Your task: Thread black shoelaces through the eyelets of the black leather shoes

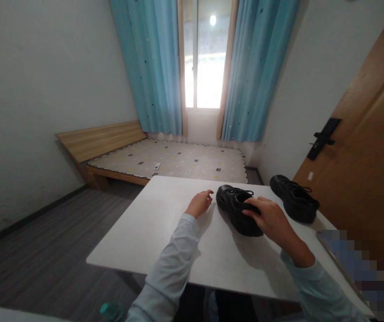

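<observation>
On the white desk (165, 223), the right hand (270, 219) grips the near black shoe (237, 208), whose long axis runs from far-left to near-right. The left hand (199, 203) lies loosely open and empty just beside it. A second shoe (294, 197) sits apart to the right.

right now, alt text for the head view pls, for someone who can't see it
A person's right hand rests on a black shoe on a white table, while the left hand lies open on the tabletop beside it. A second black shoe sits further right; beyond are a bed and blue curtains.
</observation>
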`<action>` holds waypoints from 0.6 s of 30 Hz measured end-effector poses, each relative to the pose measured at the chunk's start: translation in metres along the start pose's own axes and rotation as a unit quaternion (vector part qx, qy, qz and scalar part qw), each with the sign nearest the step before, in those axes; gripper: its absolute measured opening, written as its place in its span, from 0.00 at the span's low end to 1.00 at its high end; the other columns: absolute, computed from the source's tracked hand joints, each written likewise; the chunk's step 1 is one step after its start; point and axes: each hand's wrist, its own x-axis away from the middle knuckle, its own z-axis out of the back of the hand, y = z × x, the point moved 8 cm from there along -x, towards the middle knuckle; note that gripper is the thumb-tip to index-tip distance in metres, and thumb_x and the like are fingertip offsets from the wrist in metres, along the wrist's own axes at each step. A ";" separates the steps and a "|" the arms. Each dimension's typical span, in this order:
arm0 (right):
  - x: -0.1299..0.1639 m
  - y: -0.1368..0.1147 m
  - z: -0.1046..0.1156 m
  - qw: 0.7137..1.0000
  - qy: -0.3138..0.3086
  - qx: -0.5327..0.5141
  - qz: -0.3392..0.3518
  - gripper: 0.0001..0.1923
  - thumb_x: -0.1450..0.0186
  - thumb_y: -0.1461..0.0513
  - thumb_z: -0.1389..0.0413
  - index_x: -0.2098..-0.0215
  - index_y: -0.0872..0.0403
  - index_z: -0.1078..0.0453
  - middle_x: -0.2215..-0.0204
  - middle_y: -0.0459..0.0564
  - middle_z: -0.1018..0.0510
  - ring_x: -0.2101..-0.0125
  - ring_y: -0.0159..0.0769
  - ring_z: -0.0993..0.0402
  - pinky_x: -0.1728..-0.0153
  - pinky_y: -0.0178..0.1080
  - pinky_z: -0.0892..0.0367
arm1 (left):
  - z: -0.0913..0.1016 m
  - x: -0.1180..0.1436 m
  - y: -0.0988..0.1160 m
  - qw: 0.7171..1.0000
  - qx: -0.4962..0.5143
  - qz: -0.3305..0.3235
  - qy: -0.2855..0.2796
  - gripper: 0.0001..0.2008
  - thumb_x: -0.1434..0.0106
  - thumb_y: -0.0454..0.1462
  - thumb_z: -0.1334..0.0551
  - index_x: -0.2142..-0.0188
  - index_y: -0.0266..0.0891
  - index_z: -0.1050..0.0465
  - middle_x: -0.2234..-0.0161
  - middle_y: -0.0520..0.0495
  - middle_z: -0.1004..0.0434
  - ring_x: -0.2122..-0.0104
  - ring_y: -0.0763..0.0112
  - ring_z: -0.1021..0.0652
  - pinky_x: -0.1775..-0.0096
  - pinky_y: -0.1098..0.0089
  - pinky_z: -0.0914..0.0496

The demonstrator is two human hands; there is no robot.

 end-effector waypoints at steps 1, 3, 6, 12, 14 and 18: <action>-0.002 0.006 0.003 1.000 0.003 0.004 0.002 0.08 0.40 0.60 0.44 0.62 0.51 0.27 0.71 0.52 0.24 0.69 0.42 0.27 0.68 0.39 0.37 | 0.000 0.000 0.000 1.000 -0.001 0.001 0.000 0.15 0.38 0.31 0.46 0.51 0.38 0.32 0.61 0.44 0.23 0.65 0.70 0.23 0.58 0.69 0.30; -0.008 0.017 0.009 1.000 0.004 0.014 0.007 0.08 0.39 0.60 0.45 0.63 0.51 0.26 0.71 0.52 0.24 0.70 0.42 0.27 0.68 0.39 0.37 | 0.000 0.000 0.000 1.000 -0.003 0.001 0.001 0.15 0.38 0.31 0.46 0.52 0.38 0.32 0.62 0.44 0.23 0.64 0.70 0.23 0.57 0.69 0.30; -0.017 0.037 0.022 0.998 0.036 0.046 0.000 0.10 0.39 0.59 0.45 0.61 0.52 0.26 0.69 0.53 0.24 0.69 0.43 0.27 0.68 0.39 0.37 | 0.000 0.001 -0.001 1.000 -0.004 0.001 0.000 0.15 0.38 0.31 0.46 0.52 0.38 0.32 0.62 0.44 0.23 0.64 0.71 0.23 0.58 0.70 0.30; -0.029 0.087 0.028 0.988 0.080 0.131 -0.032 0.14 0.37 0.55 0.48 0.59 0.54 0.26 0.70 0.54 0.25 0.70 0.42 0.29 0.68 0.40 0.38 | 0.001 0.001 0.000 1.000 -0.005 0.004 -0.006 0.15 0.38 0.30 0.46 0.52 0.38 0.32 0.62 0.45 0.24 0.65 0.71 0.24 0.58 0.70 0.30; -0.029 0.104 0.023 0.984 0.093 0.146 -0.037 0.15 0.36 0.55 0.49 0.61 0.55 0.26 0.71 0.55 0.25 0.70 0.42 0.30 0.68 0.39 0.38 | 0.002 0.001 0.001 1.000 -0.006 0.003 -0.005 0.15 0.38 0.30 0.47 0.52 0.38 0.32 0.61 0.45 0.24 0.65 0.72 0.23 0.58 0.70 0.30; -0.023 0.129 0.010 0.977 0.112 0.175 -0.041 0.18 0.35 0.53 0.51 0.62 0.56 0.25 0.74 0.54 0.27 0.71 0.42 0.31 0.67 0.40 0.39 | 0.002 0.002 0.000 1.000 -0.009 0.003 -0.004 0.15 0.38 0.31 0.47 0.52 0.38 0.31 0.61 0.44 0.24 0.65 0.70 0.24 0.58 0.69 0.30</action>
